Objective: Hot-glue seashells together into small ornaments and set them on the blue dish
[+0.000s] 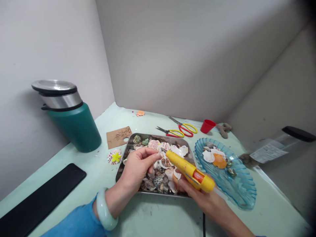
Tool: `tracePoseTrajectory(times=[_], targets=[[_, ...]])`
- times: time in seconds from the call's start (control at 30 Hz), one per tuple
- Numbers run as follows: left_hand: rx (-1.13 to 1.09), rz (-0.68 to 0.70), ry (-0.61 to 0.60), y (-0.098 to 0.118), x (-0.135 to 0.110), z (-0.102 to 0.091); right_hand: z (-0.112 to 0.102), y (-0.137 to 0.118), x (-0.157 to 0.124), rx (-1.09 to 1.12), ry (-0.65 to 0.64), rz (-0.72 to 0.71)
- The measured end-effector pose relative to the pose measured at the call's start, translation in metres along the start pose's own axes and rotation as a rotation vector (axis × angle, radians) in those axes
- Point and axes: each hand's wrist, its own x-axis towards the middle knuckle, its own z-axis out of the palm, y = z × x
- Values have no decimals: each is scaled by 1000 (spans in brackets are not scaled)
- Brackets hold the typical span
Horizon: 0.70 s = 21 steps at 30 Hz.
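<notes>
"In the head view, what is the right hand (208,200) doing?"

"Its fingers are wrapped around a yellow glue gun (184,164), which is held over a metal tray (182,141), its nozzle pointing toward the other hand."

"And the left hand (134,168)?"

"Thumb and fingertips are pinched together just beside the nozzle. I can't tell whether something small sits between them. A pale bracelet (102,207) circles that wrist."

"What's in the tray?"

"A heap of shells (158,181), right below both hands."

"Anything to the right of it?"

"A blue plate (240,184) with an orange shell (219,160) and some smaller ones near its far end. A red cup (207,126) stands behind the plate."

"Behind the tray?"

"Two pairs of scissors, the nearer one (168,132) with red and yellow handles, the other (182,124) just beyond."

"And on the left?"

"A piece of cardboard (116,140), a yellow star (116,157) on a speckled round piece, and a green bottle (74,128) near the wall."
</notes>
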Motion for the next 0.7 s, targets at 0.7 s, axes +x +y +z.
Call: tracePoseTrajectory(times=[0.7], targets=[[498,573,163,-1,-12,-3,3,1,2,-10,36,1]])
